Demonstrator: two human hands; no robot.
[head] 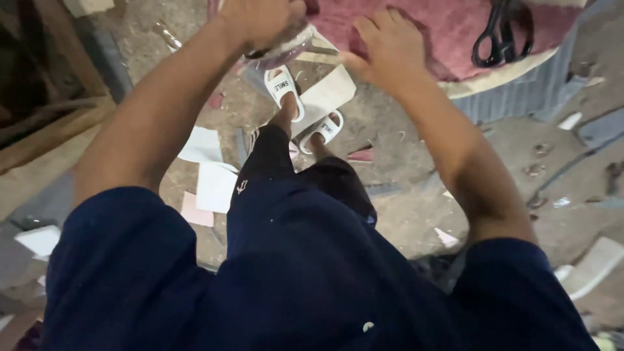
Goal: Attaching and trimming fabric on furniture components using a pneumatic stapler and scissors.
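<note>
Biggest thing first: the table (513,84) at the top of the view carries a pink-maroon cloth (448,32), fuzzy like felt or towelling, soft, with a pale thick edge under it and ribbed grey sheet below. Your right hand (390,45) lies flat on that cloth, fingers spread, gripping nothing, thumb at the table edge. The cloth looks limp and light; I judge it bunches if you drag it, so press flat or pinch a border.

Your left hand (260,19) is closed around a clear plastic bag (283,49), crinkly, thin, glossy, hanging at the table's near edge just left of the right hand. What it contains is unclear. It likely handles light and slippery, tears easily; take it by a gathered neck, not the skin.

Black scissors (497,32) rest on the cloth, well apart from both hands: rigid, hard loops.

Below, the rough concrete floor (416,214) is dusty and littered with pale paper offcuts (214,185), flat and stiff-looking. White sandals (286,91) are on your feet.
</note>
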